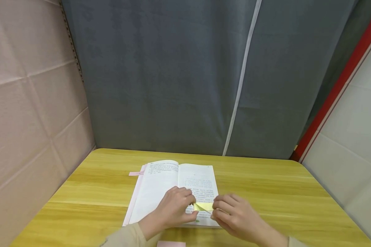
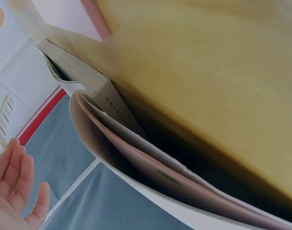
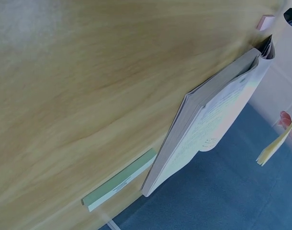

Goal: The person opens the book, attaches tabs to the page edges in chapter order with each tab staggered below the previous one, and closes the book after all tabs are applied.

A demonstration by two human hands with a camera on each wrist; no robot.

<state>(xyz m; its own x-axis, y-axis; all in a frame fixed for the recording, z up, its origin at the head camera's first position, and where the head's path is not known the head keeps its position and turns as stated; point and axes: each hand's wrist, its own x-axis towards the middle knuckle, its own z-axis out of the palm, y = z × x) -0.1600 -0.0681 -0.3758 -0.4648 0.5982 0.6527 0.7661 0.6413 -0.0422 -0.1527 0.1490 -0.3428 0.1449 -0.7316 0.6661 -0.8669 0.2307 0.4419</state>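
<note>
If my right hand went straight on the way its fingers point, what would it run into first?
Likely the yellow sticky note between your hands, right next to your right hand, then your left hand just beyond; exact depth is hard to judge.

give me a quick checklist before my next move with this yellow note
1. Book open on the table: ok.
2. Right hand holding the yellow note: ok, at its right end.
3. Left hand pinching the yellow note: cannot tell; fingertips are at its left end.
4. Yellow note clear of the book: ok, apart in the right wrist view.
5. Right page fully visible: not ok, partly blocked in the head view.
6. Pink tab sticking out on the left: ok.
</note>
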